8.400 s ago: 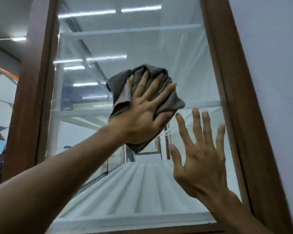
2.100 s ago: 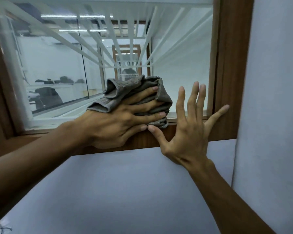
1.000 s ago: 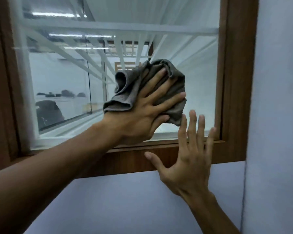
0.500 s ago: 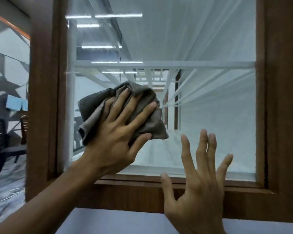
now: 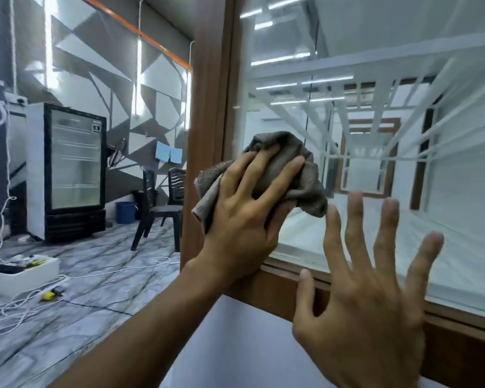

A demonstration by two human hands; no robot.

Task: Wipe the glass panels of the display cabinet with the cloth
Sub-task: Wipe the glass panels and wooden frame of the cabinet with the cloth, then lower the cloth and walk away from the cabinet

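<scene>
A crumpled grey cloth (image 5: 300,175) lies against the glass panel (image 5: 375,65) of the display cabinet, close to the panel's lower left corner. My left hand (image 5: 244,219) presses it onto the glass with spread, nearly straight fingers laid over it. My right hand (image 5: 370,298) is held up lower right of the cloth with its fingers spread wide and nothing in it; whether it touches the glass I cannot tell. The brown wooden frame (image 5: 207,93) borders the panel on the left and along the bottom.
White bars and shelves show behind the glass. Left of the cabinet is a marble floor with a glass-door fridge (image 5: 73,163), dark chairs (image 5: 163,200), a blue bucket (image 5: 125,212), a white box (image 5: 23,271) and loose cables (image 5: 109,271).
My left hand has slid the cloth left along the glass, from the right side toward the left frame post. My view has swung left, showing the room. My right hand stays spread below the cloth.
</scene>
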